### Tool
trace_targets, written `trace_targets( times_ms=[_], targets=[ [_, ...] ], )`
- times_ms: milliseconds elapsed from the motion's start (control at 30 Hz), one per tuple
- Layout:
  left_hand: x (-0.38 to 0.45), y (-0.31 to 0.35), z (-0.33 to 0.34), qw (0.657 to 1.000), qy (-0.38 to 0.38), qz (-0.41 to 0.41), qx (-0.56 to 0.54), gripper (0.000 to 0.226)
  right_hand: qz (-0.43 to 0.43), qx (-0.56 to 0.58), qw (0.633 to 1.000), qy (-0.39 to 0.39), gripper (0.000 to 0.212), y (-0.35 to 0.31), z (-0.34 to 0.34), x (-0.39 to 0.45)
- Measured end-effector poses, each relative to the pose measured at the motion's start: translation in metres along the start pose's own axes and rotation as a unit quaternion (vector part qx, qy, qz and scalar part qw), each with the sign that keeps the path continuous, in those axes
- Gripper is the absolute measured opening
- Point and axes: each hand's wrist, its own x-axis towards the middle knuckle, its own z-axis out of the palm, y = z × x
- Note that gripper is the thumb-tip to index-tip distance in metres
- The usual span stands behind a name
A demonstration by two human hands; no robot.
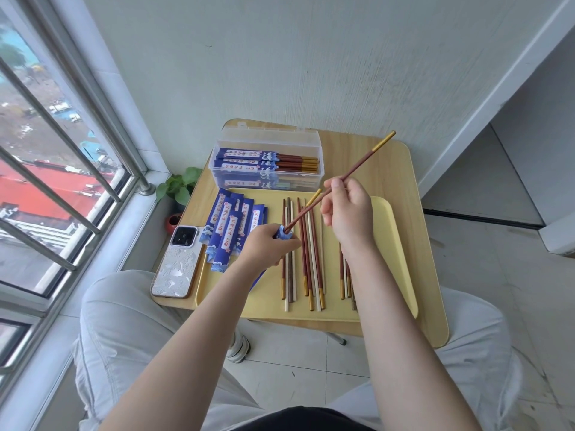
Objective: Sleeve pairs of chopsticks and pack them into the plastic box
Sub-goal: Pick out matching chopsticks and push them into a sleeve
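1. A blue paper sleeve [283,234] is gripped in the left hand [270,246], the fingers curled round it, just above the yellow tray [392,244].
2. A pair of red-brown chopsticks [357,169] with gold ends is pinched by the right hand [348,213] between thumb and fingers, held at a slant.
3. The lower tips of that pair are seen right at the sleeve's open mouth; one gold end points up and to the right over the table, the other lies shorter, near the right hand.
4. Loose chopsticks [306,253], red-brown, white and grey, are laid out in rows along the tray, partly under both hands.
5. A fan of empty blue sleeves [228,225] is spread over the tray's left edge.
6. The clear plastic box [267,164] is found behind the tray, lid up, with sleeved pairs already stacked inside, gold ends turned to the right.
7. A phone [178,262] is lying face down on the wooden table [417,194], left of the tray.
8. A small potted plant [180,185] is glimpsed beyond the table's left edge, by the window.
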Motion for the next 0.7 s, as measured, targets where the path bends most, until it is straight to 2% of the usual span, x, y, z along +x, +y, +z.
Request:
trace_targets(
  times_ms=[133, 267, 333, 400, 433, 700],
  targets=[
    [-0.001, 0.002, 0.001, 1.000, -0.008, 0.015, -0.005, 0.023, -0.012, -0.023, 0.999, -0.024, 0.025, 0.005, 0.000, 0.003],
    [0.000, 0.004, 0.002, 1.000, -0.009, 0.023, -0.019, 0.023, -0.041, -0.138, 0.988, -0.053, 0.017, 0.008, -0.002, 0.004],
    [0.001, 0.005, 0.002, 1.000, -0.005, 0.024, -0.016, 0.022, -0.029, -0.160, 0.986, -0.032, 0.029, 0.006, -0.002, 0.004],
    [0.002, 0.004, 0.001, 1.000, -0.003, 0.024, -0.009, 0.021, -0.030, -0.150, 0.988, -0.004, 0.059, 0.007, -0.003, 0.005],
    [0.002, 0.004, 0.002, 1.000, -0.003, 0.025, -0.006, 0.021, -0.037, -0.147, 0.988, 0.005, 0.066, 0.009, -0.002, 0.007],
    [0.000, 0.008, 0.001, 0.999, -0.004, 0.030, 0.022, 0.018, -0.058, -0.124, 0.989, 0.058, 0.072, 0.012, 0.005, 0.013]
  ],
)
